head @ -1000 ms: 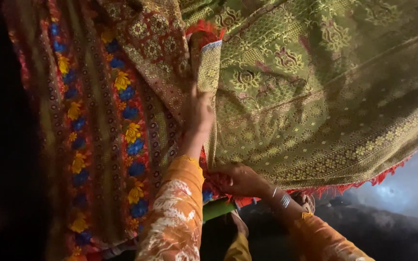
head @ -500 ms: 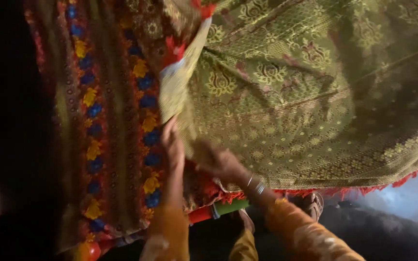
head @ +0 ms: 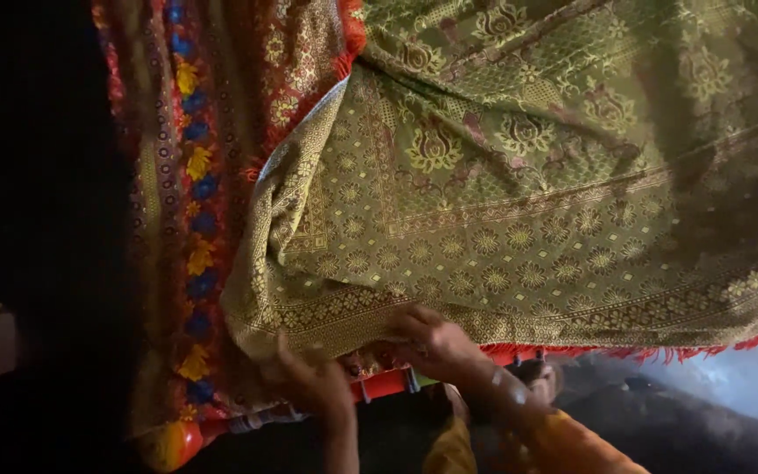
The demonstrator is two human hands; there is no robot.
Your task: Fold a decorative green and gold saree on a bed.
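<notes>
Along the near edge of the green-and-gold patterned cloth [head: 519, 211], the left hand [head: 313, 382] and right hand [head: 436, 342] both gripped its border with closed fingers, over a red floral cloth [head: 195, 175] in a dim room.

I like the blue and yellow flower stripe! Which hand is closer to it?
Left. The left hand grips the green cloth just beside the flower stripe; the right hand holds the hem farther away.
</notes>
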